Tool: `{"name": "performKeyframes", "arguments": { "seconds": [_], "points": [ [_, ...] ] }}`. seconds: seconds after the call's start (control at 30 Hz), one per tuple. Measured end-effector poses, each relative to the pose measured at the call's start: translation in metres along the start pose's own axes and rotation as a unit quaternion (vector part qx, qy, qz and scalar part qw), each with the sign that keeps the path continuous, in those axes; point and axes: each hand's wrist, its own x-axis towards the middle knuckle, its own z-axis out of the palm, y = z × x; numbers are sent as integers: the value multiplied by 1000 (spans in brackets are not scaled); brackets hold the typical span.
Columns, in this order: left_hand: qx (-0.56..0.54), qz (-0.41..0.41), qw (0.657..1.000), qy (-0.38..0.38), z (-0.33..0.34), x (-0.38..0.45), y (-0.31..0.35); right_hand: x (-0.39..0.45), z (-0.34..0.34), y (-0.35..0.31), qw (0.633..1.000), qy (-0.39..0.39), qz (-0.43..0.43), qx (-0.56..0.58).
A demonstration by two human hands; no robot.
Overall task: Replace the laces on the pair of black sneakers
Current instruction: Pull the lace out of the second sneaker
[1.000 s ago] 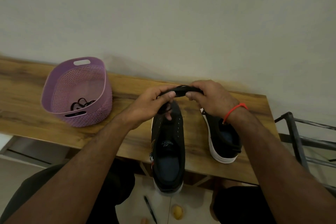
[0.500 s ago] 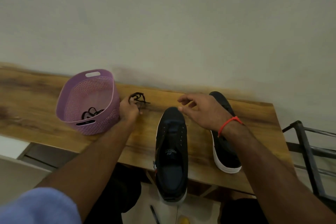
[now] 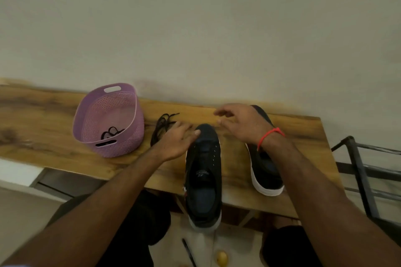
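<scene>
So progress check: the near sneaker [image 3: 203,171] sits on the wooden counter [image 3: 43,119] with its heel hanging off the front edge, and its eyelets look bare, little pale dots down both sides with no lace through them, so I'd say the old lace is out of that one. A loose black lace [image 3: 161,127] lies in a bunch on the counter between the purple basket [image 3: 108,119] and the sneaker's toe, just beside the left hand [image 3: 176,142]. There's another dark lace [image 3: 111,132] down in the bottom of the basket; can't tell which one is old and which is the replacement. The second sneaker [image 3: 263,165] stands to the right, partly hidden under the right wrist, and I can't make out whether it has a lace in it. Left hand rests flat with fingers loosely spread, tips touching the toe of the near sneaker, holding nothing. Right hand [image 3: 240,123] hovers above the counter past the toes, fingers [image 3: 218,112] open and a bit curled, also empty. My read is this is roughly the stripping stage wrapping up: threading a fresh lace through the near shoe isn't started, and the other shoe's whole job may be left too.
</scene>
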Motion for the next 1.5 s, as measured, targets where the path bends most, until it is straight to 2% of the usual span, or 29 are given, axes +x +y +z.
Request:
{"name": "performKeyframes", "arguments": {
  "seconds": [0.07, 0.17, 0.2, 0.3, 0.4, 0.5, 0.63, 0.7, 0.93, 1.1, 1.17, 1.2, 1.3, 1.33, 1.4, 1.5],
  "points": [
    [-23, 11, 998, -60, 5, -24, 23, -3, -14, 6, 999, 45, 16, 16],
    [19, -49, 986, -158, 30, -53, 36, -7, -32, 19, 995, 85, 44, 16],
    [49, -56, 986, -152, 41, -59, 37, -10, -36, 24, 995, 86, 53, 10],
    [89, -33, 993, -63, 64, -65, 38, -21, -39, 42, 994, 54, 92, -26],
    [105, -25, 993, -40, 73, -57, 37, -36, -37, 62, 985, 18, 151, -76],
    [115, -14, 993, -31, 74, -44, 33, -46, -38, 76, 976, -17, 216, -32],
    [110, -12, 994, -20, 58, -14, 18, -46, -30, 83, 962, -66, 260, 44],
    [109, -11, 994, -12, 46, 3, 9, -43, -20, 81, 960, -80, 263, 50],
    [132, -18, 991, -22, 28, 22, -8, -38, 17, 72, 956, -80, 278, -44],
    [159, -31, 986, -37, 28, 18, -6, -52, 44, 49, 962, -99, 254, -19],
    [166, -36, 985, -13, 28, 13, -1, -59, 40, 39, 963, -105, 246, 26],
    [167, -14, 986, 23, 28, 10, 3, -61, 34, 35, 966, -107, 232, 48],
    [92, 135, 976, 143, 32, -1, 17, -62, 10, 34, 980, -85, 180, 33],
    [53, 168, 974, 144, 35, -5, 23, -60, 3, 37, 984, -68, 166, 5],
    [-6, 199, 976, 88, 45, -12, 34, -54, -4, 42, 988, -42, 145, -35],
    [45, 214, 976, 12, 62, -19, 39, -45, -3, 48, 991, -17, 130, -12]
  ]
}}
